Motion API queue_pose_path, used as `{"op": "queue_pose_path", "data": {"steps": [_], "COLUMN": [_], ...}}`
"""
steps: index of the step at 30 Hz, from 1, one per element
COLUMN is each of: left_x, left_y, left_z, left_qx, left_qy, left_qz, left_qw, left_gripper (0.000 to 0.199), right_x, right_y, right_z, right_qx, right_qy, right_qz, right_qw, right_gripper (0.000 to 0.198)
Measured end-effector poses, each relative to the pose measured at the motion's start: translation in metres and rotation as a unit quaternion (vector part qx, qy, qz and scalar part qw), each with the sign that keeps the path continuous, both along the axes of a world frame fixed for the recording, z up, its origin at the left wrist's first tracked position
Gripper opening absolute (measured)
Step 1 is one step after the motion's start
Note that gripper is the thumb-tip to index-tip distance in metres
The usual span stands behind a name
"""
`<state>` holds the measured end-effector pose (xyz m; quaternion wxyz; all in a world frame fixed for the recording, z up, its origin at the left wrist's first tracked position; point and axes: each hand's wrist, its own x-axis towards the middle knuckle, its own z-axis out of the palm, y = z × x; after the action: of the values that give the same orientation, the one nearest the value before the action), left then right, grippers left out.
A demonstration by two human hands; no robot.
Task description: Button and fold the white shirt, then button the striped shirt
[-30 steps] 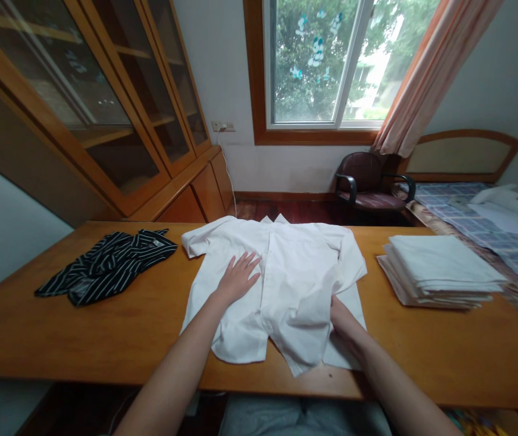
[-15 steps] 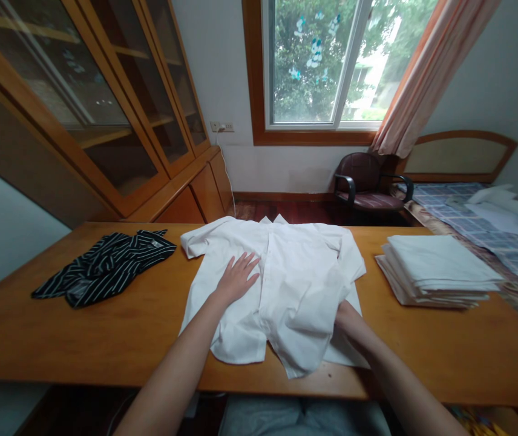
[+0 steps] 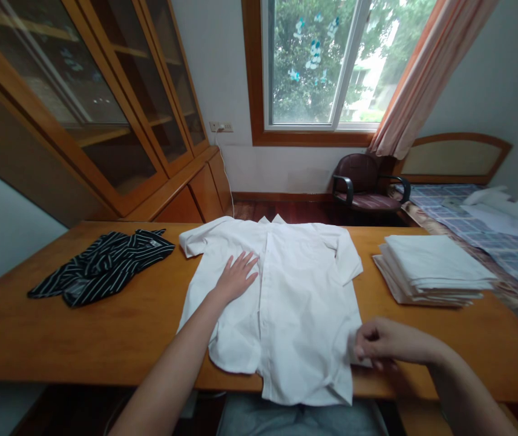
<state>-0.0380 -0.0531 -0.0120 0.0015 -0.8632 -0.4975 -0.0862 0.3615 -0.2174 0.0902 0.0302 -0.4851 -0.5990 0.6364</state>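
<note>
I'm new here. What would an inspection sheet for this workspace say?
Surface: wooden table.
Job's things: white button-up shirt, spread out, hem past the near edge.
Clutter: rumpled black-and-white striped garment, left; stack of folded white cloth, right.
Hands: left hand flat on the shirt; right hand at its lower right edge, fingers curled, grip unclear.
Cables: white cord below wall outlet.
Surroundings: glass-fronted cabinet, window, pink curtain, armchair, bed.

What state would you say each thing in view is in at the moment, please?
White shirt: spread out, lightly creased
Left hand: flat on the shirt, fingers spread
Right hand: curled, at the shirt's lower side; grip unclear
Striped garment: bunched up
White cloths: folded, stacked
Cabinet doors: shut
Curtain: gathered aside
</note>
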Motion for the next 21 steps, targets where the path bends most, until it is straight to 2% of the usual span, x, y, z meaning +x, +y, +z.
{"op": "queue_pose_path", "data": {"steps": [2,3,5,7,9,11,15,18,21], "left_x": [0.000,0.000,0.000,0.000,0.001,0.002,0.004,0.005,0.008], "left_y": [-0.001,-0.001,-0.003,-0.005,-0.009,-0.014,-0.026,-0.036,-0.046], "left_z": [0.000,-0.001,-0.001,-0.002,-0.002,-0.001,0.003,0.011,0.024], "left_qx": [0.004,0.005,0.006,0.002,-0.003,-0.008,-0.032,-0.063,-0.086], "left_qy": [0.001,0.002,0.004,0.006,0.008,0.011,0.022,0.033,0.041], "left_qz": [-0.003,-0.005,-0.005,-0.003,0.001,0.006,0.017,0.026,0.031], "left_qw": [1.000,1.000,1.000,1.000,1.000,1.000,0.999,0.997,0.995], "left_gripper": [0.053,0.054,0.054,0.055,0.055,0.055,0.056,0.058,0.059], "right_x": [-0.008,-0.014,-0.030,-0.046,-0.061,-0.073,-0.084,-0.080,-0.071], "right_y": [0.011,0.018,0.034,0.051,0.066,0.076,0.080,0.074,0.067], "right_z": [0.002,0.002,-0.004,-0.016,-0.032,-0.051,-0.081,-0.090,-0.091], "right_qx": [0.117,0.184,0.316,0.421,0.499,0.537,0.568,0.576,0.574], "right_qy": [-0.035,-0.054,-0.098,-0.113,-0.123,-0.158,-0.244,-0.276,-0.289], "right_qz": [-0.072,-0.108,-0.163,-0.177,-0.147,-0.104,-0.021,0.002,0.014], "right_qw": [0.990,0.975,0.929,0.882,0.845,0.822,0.786,0.770,0.766], "right_gripper": [0.046,0.046,0.039,0.031,0.029,0.034,0.047,0.046,0.047]}}
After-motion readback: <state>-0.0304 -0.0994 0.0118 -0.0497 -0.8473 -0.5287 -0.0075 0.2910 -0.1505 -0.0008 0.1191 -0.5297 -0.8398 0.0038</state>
